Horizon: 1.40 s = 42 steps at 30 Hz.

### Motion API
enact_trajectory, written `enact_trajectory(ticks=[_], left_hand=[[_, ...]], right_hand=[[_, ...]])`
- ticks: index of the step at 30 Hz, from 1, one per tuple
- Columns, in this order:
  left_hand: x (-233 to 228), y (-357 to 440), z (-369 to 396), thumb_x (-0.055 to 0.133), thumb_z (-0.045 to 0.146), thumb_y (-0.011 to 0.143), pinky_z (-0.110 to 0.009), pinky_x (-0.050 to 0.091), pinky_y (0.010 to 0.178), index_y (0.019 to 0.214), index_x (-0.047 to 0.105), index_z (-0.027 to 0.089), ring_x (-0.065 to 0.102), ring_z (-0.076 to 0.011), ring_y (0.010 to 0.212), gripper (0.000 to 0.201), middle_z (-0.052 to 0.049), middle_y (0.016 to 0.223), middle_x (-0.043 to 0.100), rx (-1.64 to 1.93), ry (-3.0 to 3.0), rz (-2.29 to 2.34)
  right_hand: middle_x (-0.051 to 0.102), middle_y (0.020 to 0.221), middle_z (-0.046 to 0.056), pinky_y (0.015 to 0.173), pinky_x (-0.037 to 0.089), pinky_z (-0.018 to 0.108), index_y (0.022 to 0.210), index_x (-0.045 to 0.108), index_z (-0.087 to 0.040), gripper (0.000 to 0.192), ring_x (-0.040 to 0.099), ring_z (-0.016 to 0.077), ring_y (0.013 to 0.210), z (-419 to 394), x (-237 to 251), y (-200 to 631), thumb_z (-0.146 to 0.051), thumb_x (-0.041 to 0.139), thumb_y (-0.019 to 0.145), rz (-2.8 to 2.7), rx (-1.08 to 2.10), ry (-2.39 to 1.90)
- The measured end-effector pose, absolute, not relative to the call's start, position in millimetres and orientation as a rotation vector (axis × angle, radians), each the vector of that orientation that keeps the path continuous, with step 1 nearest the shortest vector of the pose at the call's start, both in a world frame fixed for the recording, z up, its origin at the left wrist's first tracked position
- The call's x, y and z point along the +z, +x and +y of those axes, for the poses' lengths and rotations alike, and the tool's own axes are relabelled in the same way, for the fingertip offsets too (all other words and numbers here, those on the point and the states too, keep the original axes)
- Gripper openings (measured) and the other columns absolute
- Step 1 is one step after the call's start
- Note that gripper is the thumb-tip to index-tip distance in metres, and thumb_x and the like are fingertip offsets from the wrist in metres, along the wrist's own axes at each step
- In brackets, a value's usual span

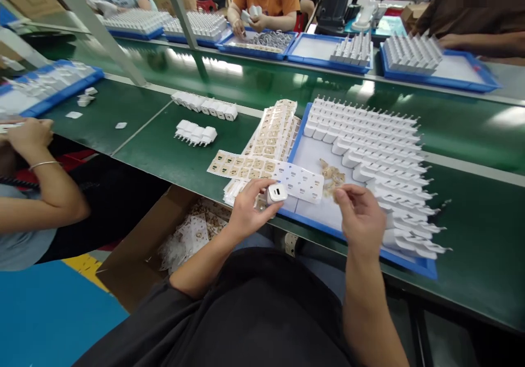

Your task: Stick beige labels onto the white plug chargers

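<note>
My left hand (249,208) grips a white charger plug (278,193), its port face turned up, just over the near edge of a blue tray (311,219). My right hand (360,217) hovers beside it with thumb and forefinger pinched on a small tan sticker (333,191). A small heap of peeled tan stickers (331,174) lies on the tray's white floor. Rows of white charger plugs (381,148) fill the tray's right side. Sticker sheets (262,167) lie across the tray's left rim.
More sticker sheets (275,129) are stacked left of the tray. Two short rows of chargers (197,133) (205,104) lie on the green belt (164,153). A cardboard box (164,236) with used sheets stands below. Another person's arm (41,186) is at left; other people work across the belt.
</note>
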<state>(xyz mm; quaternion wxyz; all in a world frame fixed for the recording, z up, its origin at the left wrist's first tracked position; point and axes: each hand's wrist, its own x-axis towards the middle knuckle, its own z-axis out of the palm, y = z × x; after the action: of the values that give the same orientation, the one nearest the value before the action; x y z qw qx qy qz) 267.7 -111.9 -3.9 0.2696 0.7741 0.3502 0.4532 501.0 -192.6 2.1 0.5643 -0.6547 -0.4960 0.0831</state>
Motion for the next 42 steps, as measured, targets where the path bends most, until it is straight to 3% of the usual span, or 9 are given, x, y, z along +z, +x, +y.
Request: enact_trajectory(ticks=[2,5,9,14,23,27,32,38,42], left_hand=[[-5,257,-84,0.075,0.036,0.085,-0.031,0.056,0.081,0.128,0.056,0.021,0.069,-0.0219,0.099,0.048,-0.009,0.119,0.07,1.154,2.134,1.151],[-7,237,-24,0.069,0.041,0.089,-0.035,0.052,0.083,0.126,0.058,0.02,0.067,-0.0264,0.102,0.044,-0.01,0.118,0.07,0.968,2.278,1.54],[-13,213,55,0.061,0.036,0.092,-0.045,0.041,0.101,0.122,0.061,0.017,0.054,-0.0353,0.122,0.035,-0.015,0.118,0.069,0.703,2.482,1.872],[-25,196,102,0.061,0.031,0.091,-0.049,0.034,0.102,0.119,0.062,0.013,0.044,-0.0376,0.126,0.034,-0.019,0.126,0.06,0.639,2.511,1.957],[-24,145,132,0.062,0.048,0.095,-0.05,0.032,0.106,0.11,0.059,0.012,0.041,-0.0286,0.119,0.04,-0.011,0.118,0.058,0.897,2.336,1.933],[-16,146,132,0.059,0.059,0.094,-0.051,0.034,0.109,0.112,0.06,0.011,0.043,-0.0278,0.121,0.052,-0.011,0.119,0.061,1.014,2.282,1.789],[-9,209,90,0.062,0.055,0.091,-0.035,0.052,0.092,0.106,0.071,0.02,0.064,-0.0222,0.105,0.038,-0.005,0.109,0.075,0.783,2.428,1.21],[9,266,41,0.054,0.037,0.093,-0.043,0.047,0.109,0.128,0.063,0.021,0.059,-0.0267,0.128,0.039,-0.01,0.135,0.067,0.434,2.409,0.711],[15,263,40,0.062,0.039,0.088,-0.042,0.046,0.109,0.132,0.061,0.018,0.061,-0.0265,0.124,0.048,-0.012,0.131,0.068,0.314,2.317,0.628]], right_hand=[[0.074,0.112,0.011,0.097,0.054,0.05,0.107,0.072,-0.022,0.023,0.068,0.0301,0.109,-180,-14,525,-0.036,0.058,0.095,-1.335,0.043,-1.768],[0.067,0.129,0.018,0.104,0.05,0.056,0.118,0.071,-0.017,0.036,0.063,0.0359,0.122,-169,-34,544,-0.038,0.052,0.095,-1.414,-0.164,-1.903],[0.069,0.125,0.016,0.103,0.053,0.05,0.114,0.073,-0.019,0.034,0.065,0.0324,0.118,-170,-45,545,-0.039,0.053,0.096,-1.5,-0.21,-1.841],[0.073,0.116,0.014,0.101,0.053,0.052,0.107,0.074,-0.019,0.031,0.066,0.0318,0.111,-171,-46,545,-0.037,0.051,0.096,-1.569,-0.186,-1.817],[0.073,0.114,0.013,0.098,0.054,0.053,0.107,0.074,-0.021,0.029,0.066,0.0309,0.108,-169,-48,545,-0.036,0.051,0.095,-1.6,-0.146,-1.807],[0.073,0.114,0.012,0.097,0.054,0.051,0.105,0.073,-0.021,0.025,0.066,0.0302,0.107,-169,-45,543,-0.031,0.053,0.094,-1.609,-0.136,-1.79],[0.074,0.114,0.012,0.097,0.052,0.051,0.108,0.068,-0.019,0.023,0.066,0.0306,0.108,-152,-27,526,-0.028,0.051,0.096,-1.711,-0.102,-1.728],[0.073,0.103,0.017,0.094,0.047,0.054,0.11,0.065,-0.015,0.025,0.064,0.0358,0.105,-102,-3,481,-0.016,0.051,0.089,-1.818,0.071,-1.842],[0.071,0.088,0.009,0.083,0.051,0.042,0.109,0.064,-0.016,0.027,0.067,0.0275,0.089,-101,2,471,-0.012,0.048,0.088,-1.807,0.157,-1.801]])
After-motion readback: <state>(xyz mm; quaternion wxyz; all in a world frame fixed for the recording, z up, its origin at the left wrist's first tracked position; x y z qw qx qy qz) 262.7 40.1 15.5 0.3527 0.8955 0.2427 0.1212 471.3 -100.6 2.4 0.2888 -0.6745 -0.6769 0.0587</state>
